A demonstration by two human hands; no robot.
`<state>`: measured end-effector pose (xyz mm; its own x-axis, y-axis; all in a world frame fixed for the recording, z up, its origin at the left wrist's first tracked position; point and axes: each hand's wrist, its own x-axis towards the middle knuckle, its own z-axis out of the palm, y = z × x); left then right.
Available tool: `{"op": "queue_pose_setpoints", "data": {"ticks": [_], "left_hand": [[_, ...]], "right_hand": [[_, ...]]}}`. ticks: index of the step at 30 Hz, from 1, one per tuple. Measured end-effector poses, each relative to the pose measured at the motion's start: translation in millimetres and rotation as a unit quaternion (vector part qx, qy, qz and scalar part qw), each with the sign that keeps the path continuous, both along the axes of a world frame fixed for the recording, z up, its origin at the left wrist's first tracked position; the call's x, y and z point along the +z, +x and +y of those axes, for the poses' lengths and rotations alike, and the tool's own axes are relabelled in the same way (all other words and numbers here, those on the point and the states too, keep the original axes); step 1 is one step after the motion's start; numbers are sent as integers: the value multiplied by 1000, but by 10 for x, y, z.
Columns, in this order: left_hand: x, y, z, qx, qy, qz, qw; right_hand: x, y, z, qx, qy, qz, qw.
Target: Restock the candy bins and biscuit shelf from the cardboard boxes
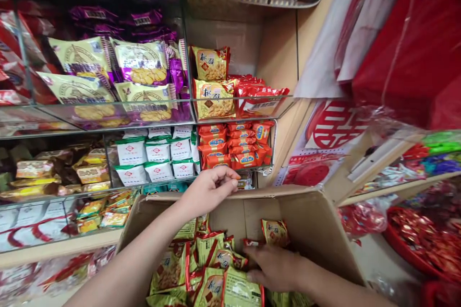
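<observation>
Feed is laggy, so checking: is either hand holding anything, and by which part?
Left hand hangs over the cardboard box; whether its curled fingers hold anything cannot be told. Right hand rests on the snack packets inside; no clear grip.

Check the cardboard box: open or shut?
Open. The box has its top flaps spread, snack packs show inside, and the right hand reaches in.

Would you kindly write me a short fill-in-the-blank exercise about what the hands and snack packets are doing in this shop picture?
1. Both hands reach over an open cardboard ____ full of snack packets.
2. The right hand rests on the packets ____ the box.
3. The left hand is raised near the box's ____ rim, in front of the glass shelves.
4. The packets stacked on the shelf just above the left hand are ____.

Missing words: box; inside; back; orange
</observation>
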<state>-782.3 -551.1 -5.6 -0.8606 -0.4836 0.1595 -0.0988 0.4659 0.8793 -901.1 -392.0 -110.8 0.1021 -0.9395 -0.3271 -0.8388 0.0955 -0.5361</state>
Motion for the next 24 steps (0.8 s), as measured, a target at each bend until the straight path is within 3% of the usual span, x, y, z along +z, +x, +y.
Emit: {"op": "queue_pose_setpoints", "data": {"ticks": [3,7,11,14,16,19,22,24], "left_hand": [[13,-8,-2,-2,3,0,1000],[7,-21,6,-3,-3,3,1000],[-7,-9,11,3,32,26,999],[28,35,29,-7,88,60,994],[66,73,56,-34,88,63,994],[92,107,106,-58,13,33,998],[57,91,137,-22,-91,5,996],[23,66,135,10,-116,11,993]], "right_hand": [[27,32,24,41,28,4,999],[51,186,16,37,16,21,999],[121,189,-32,-22,-48,-3,999],[302,55,-54,-105,-114,-62,986],[466,-21,-60,-170,-174,-131,961],[684,-31,-69,-240,-244,-213,915],[783,50,-104,-288,-276,-277,874],[779,107,-152,-320,-288,-330,840]]}}
